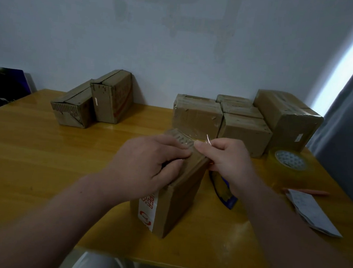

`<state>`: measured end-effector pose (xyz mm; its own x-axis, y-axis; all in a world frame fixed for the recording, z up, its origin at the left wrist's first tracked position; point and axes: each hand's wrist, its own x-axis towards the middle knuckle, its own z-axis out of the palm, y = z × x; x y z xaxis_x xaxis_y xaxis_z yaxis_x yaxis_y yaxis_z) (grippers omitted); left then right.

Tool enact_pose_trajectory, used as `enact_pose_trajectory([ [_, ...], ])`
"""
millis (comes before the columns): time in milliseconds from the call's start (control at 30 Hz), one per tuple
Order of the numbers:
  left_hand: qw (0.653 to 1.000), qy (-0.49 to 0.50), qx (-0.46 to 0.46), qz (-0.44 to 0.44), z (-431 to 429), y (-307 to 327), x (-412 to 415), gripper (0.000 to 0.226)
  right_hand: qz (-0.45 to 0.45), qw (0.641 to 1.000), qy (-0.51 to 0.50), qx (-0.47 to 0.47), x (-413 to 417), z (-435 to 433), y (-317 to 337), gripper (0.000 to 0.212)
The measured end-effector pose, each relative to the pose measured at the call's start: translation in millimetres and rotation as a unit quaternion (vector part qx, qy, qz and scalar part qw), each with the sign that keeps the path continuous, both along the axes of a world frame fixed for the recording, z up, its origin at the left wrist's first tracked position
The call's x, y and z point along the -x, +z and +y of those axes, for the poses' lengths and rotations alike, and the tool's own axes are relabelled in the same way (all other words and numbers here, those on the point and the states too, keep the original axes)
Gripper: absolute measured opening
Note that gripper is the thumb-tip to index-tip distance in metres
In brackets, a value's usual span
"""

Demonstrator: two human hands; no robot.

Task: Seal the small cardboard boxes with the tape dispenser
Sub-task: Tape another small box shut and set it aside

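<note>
Back left on yellow table [43, 144]: two unsealed boxes [93, 102], touching. Centre: left hand [146, 163] curled over top of upright small box [173, 192], gripping it. Right hand [226, 159] at the box's top edge, thumb and forefinger pinched together on a glinting tape strip [207, 138]. Blue tape dispenser [224, 190] lies on the table just right of the box, partly hidden under the right wrist. Back right: cluster of taped boxes [236, 117]. Tape roll [289, 161] and paper slips [313, 212] at far right.

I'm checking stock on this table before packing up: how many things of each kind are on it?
Cardboard boxes: 8
Tape dispenser: 1
Clear tape roll: 1
Paper bundle: 1
Orange pen: 1
Total: 12
</note>
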<state>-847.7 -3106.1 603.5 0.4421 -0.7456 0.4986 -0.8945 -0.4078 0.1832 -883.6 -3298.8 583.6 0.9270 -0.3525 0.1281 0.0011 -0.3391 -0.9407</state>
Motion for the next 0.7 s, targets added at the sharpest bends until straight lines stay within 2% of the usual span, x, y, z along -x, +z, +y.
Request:
enact_pose_trajectory([
  [200, 1.0, 0.002, -0.004, 0.001, -0.9, 0.7, -1.5, 0.044, -0.073, 0.988, -0.045, 0.126, -4.6, -1.3, -3.7, 0.026],
  [300, 1.0, 0.002, 0.001, 0.007, -1.4, 1.2, -1.7, 0.045, -0.123, 0.964, -0.065, 0.228, -4.1, 0.4, -3.6, 0.035],
  [433, 1.0, 0.006, 0.001, 0.005, -0.6, 1.5, -2.4, 0.045, -0.188, 0.934, -0.088, 0.29, -6.7, 2.1, -9.5, 0.042],
  [600, 1.0, 0.006, 0.002, 0.008, -1.3, 2.0, -1.9, 0.047, -0.188, 0.921, -0.125, 0.316, -10.5, 6.2, -11.5, 0.05],
  [633, 1.0, 0.006, 0.002, 0.007, -1.2, 1.8, -2.0, 0.047, -0.171, 0.929, -0.131, 0.3, -11.1, 5.0, -10.9, 0.049],
  [700, 1.0, 0.006, -0.001, 0.01, -0.4, 1.6, -2.1, 0.048, -0.137, 0.955, -0.157, 0.212, -10.9, 1.0, -6.7, 0.045],
])
